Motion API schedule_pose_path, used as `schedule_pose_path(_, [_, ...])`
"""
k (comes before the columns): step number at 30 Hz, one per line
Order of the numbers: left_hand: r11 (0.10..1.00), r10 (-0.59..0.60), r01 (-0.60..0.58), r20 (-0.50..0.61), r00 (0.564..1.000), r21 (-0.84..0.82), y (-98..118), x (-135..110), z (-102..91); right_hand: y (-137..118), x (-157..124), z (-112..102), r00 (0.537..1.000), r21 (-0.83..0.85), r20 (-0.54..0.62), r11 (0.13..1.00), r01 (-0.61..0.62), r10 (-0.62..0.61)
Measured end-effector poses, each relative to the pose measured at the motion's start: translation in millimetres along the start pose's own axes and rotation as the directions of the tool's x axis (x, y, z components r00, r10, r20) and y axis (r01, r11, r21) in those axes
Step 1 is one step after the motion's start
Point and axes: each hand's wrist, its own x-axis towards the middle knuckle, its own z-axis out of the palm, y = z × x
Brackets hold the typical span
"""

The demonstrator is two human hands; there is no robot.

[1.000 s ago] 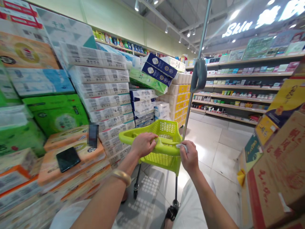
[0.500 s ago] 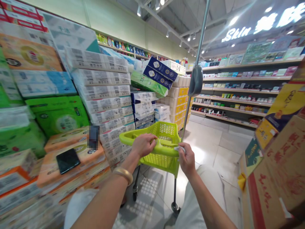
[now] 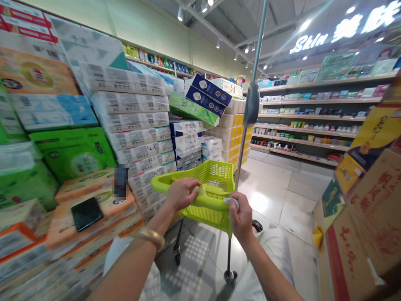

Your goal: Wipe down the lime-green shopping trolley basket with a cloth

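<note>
A lime-green plastic shopping cart (image 3: 200,219) on dark legs with casters stands in front of me. My left hand (image 3: 182,193) grips the near handle bar of the cart, its fingers curled over the top. Pinched in my right hand (image 3: 240,214) is a crumpled white tissue (image 3: 231,203), pressed against the right end of the same bar. A grey pole (image 3: 242,154) with a grey plastic fitting rises beside the basket's right corner. Inside the basket, the part I can see shows only its perforated walls and floor.
Stacked tissue packs (image 3: 138,115) rise along the left. A black phone (image 3: 87,213) lies on orange packs (image 3: 59,230) there. Brown cardboard boxes (image 3: 366,225) line the right side. Shelves of skincare goods (image 3: 313,103) stand beyond the tiled floor (image 3: 291,196).
Both hands and the cart handle sit a little further left in view. My right hand keeps the tissue against the bar. My leg has stepped forward, and a dark shoe now shows.
</note>
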Motion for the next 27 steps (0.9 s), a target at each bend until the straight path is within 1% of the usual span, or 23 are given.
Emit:
schedule_pose_path(2, [0.999,-0.012,0.013,0.021,1.0,-0.033,-5,-1,-4.2,-7,-5,3,1.0,0.006,0.006,1.0,0.018,-0.018])
schedule_pose_path(4, [0.996,-0.05,0.054,0.05,0.997,-0.065,-12,-3,-8.5,-14,-11,6,0.999,0.018,0.013,0.999,0.041,-0.041])
schedule_pose_path(8, [0.987,-0.108,0.118,0.091,0.99,-0.108,-24,-6,-14.6,-19,-18,7,0.985,0.11,0.099,0.986,0.128,-0.139])
schedule_pose_path(10, [0.984,-0.111,0.122,0.091,0.99,-0.127,-26,-8,-16.1,-18,-20,4,0.981,0.183,0.118,0.975,0.129,-0.152])
schedule_pose_path(11, [0.983,-0.112,0.124,0.091,0.99,-0.138,-26,-9,-16.6,-17,-21,3,0.985,0.213,0.107,0.971,0.107,-0.132])
schedule_pose_path(15, [0.976,-0.124,0.14,0.107,0.987,-0.167,-21,-11,-18.0,-12,-29,1,1.0,0.271,-0.007,0.963,-0.01,0.012])
schedule_pose_path(18, [0.974,-0.136,0.154,0.113,0.984,-0.166,-19,-12,-20.3,-12,-36,-1,0.993,0.288,-0.068,0.955,-0.068,0.091])
schedule_pose_path(19, [0.974,-0.134,0.153,0.121,0.984,-0.166,-19,-12,-21.7,-12,-37,-2,0.987,0.293,-0.088,0.95,-0.104,0.136])
schedule_pose_path(20, [0.974,-0.131,0.153,0.135,0.982,-0.166,-19,-12,-23.3,-11,-37,-3,0.973,0.304,-0.112,0.939,-0.16,0.202])
schedule_pose_path(21, [0.974,-0.128,0.154,0.157,0.979,-0.165,-19,-11,-25.2,-10,-35,-4,0.947,0.325,-0.137,0.917,-0.233,0.289])
schedule_pose_path(22, [0.974,-0.129,0.159,0.182,0.975,-0.16,-18,-11,-27.4,-9,-31,-4,0.907,0.359,-0.161,0.879,-0.313,0.389])
schedule_pose_path(23, [0.974,-0.134,0.167,0.207,0.969,-0.15,-15,-10,-29.7,-7,-26,-5,0.857,0.402,-0.174,0.83,-0.387,0.484])
schedule_pose_path(24, [0.975,-0.145,0.178,0.227,0.963,-0.134,-10,-9,-31.8,-6,-20,-4,0.81,0.447,-0.174,0.778,-0.443,0.561])
schedule_pose_path(25, [0.976,-0.154,0.184,0.234,0.96,-0.114,-2,-9,-33.6,-5,-12,-4,0.777,0.486,-0.154,0.732,-0.478,0.61])
schedule_pose_path(26, [0.979,-0.157,0.182,0.229,0.961,-0.093,8,-9,-34.6,-5,-4,-2,0.767,0.514,-0.115,0.698,-0.498,0.632])
schedule_pose_path(27, [0.983,-0.147,0.165,0.203,0.968,-0.075,20,-10,-34.7,-6,5,0,0.773,0.533,-0.063,0.677,-0.509,0.631])
